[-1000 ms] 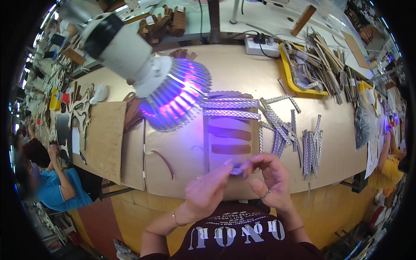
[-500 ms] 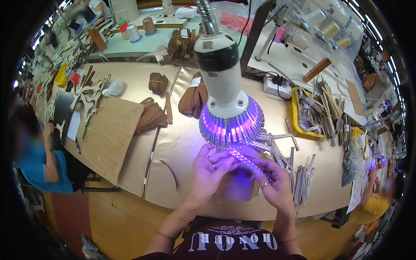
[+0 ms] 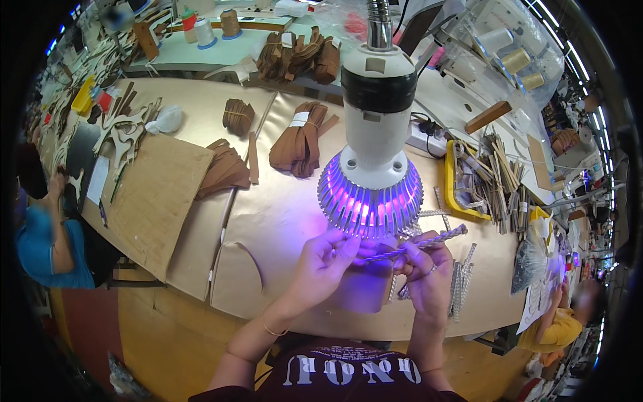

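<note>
Between my two hands a narrow braided strap [image 3: 442, 238] slants up to the right, under a purple-glowing lamp [image 3: 370, 194]. My left hand [image 3: 324, 265] pinches it near its left end, fingertips lit purple. Further along, my right hand [image 3: 426, 273] grips the strap between thumb and fingers, and its right end sticks out past them. The strap shows partly edge-on. Just beneath my hands stands a brownish block-like thing [image 3: 362, 292] tinted by the light. More braided silvery strips [image 3: 462, 285] lie on the table to the right of my right hand.
The lamp hangs close above my hands. Brown strip bundles [image 3: 296, 142] and a board [image 3: 157, 201] lie left on the gold-covered table [image 3: 268, 208]. A yellow tray [image 3: 454, 194] of strips stands right. Co-workers in blue [image 3: 53, 248] and yellow [image 3: 559, 331] sit at the sides.
The strap has turned from its broad face toward its edge, and its right end has risen from low to upper right. My right hand has shifted its grip. The whole view has moved slightly.
</note>
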`<state>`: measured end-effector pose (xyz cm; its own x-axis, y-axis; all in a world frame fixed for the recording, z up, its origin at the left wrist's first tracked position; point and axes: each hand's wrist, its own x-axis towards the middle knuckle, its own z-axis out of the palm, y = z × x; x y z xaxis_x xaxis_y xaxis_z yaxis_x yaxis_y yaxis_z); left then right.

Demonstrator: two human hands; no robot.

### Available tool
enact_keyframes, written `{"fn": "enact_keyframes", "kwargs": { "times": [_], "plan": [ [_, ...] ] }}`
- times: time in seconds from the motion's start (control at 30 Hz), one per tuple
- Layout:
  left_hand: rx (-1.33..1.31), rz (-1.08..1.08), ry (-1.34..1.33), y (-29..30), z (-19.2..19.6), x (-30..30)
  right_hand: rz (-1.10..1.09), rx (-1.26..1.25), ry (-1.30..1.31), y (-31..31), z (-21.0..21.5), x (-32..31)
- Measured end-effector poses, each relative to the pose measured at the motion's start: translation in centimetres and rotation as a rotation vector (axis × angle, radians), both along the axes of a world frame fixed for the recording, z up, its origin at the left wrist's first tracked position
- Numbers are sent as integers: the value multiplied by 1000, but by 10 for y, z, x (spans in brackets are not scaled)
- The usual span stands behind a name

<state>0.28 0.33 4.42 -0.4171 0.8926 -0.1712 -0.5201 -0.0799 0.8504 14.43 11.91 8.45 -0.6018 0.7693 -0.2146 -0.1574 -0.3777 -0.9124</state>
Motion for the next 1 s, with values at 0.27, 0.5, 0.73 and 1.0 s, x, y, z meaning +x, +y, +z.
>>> {"fn": "enact_keyframes", "kwargs": {
  "times": [0.27,0.5,0.73,1.0],
  "plan": [
    [-43,-42,-91,-5,-7,11,-83,-196,175,-13,-20,13],
    [-121,-120,-34,-15,-2,4,-435,1521,-712,-14,7,21],
    [-130,315,479,-2,-25,15,290,986,-714,-12,4,8],
    [-179,184,279,7,-55,12,364,701,-497,7,-4,-12]
  ]
}}
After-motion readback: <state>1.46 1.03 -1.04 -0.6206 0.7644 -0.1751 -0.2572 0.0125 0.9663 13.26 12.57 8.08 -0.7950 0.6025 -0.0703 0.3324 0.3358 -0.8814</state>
